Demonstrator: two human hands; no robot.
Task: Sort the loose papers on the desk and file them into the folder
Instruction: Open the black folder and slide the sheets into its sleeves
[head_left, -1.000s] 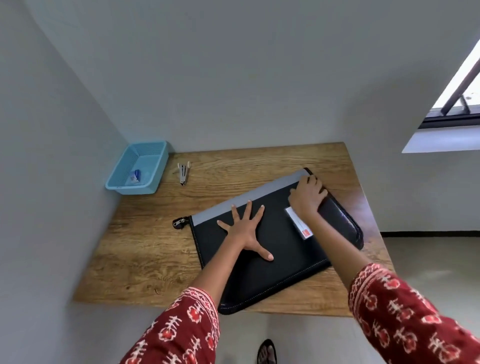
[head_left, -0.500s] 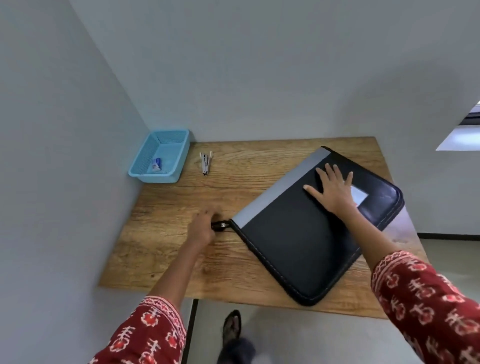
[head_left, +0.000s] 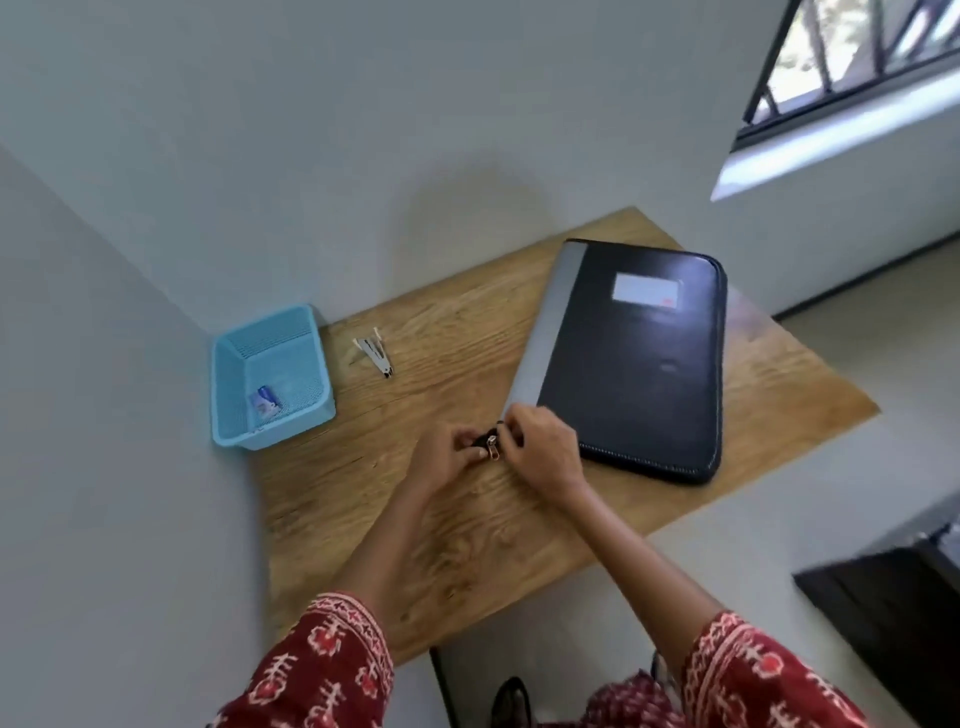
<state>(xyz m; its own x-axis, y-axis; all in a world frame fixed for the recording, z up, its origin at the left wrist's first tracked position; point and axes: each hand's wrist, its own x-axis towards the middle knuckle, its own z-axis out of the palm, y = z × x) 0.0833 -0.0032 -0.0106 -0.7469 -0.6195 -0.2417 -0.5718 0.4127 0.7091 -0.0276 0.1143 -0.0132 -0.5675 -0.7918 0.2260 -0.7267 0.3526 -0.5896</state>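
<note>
Closed black folder (head_left: 631, 364) with grey spine and white label, flat on the wooden worktop (head_left: 441, 519). At the folder's near-left corner: left hand (head_left: 441, 457) pinching the zipper tab (head_left: 492, 446), fingers curled; right hand (head_left: 545, 447) curled over that same corner, gripping its edge. Left of the folder: small stapler remover (head_left: 375, 356); farther left, blue mesh tray (head_left: 270, 376) holding a small packet (head_left: 264, 402).

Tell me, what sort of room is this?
Probably a small home study corner: a wooden desk against plain walls, a zipped black folder, a blue basket, and a barred window.
</note>
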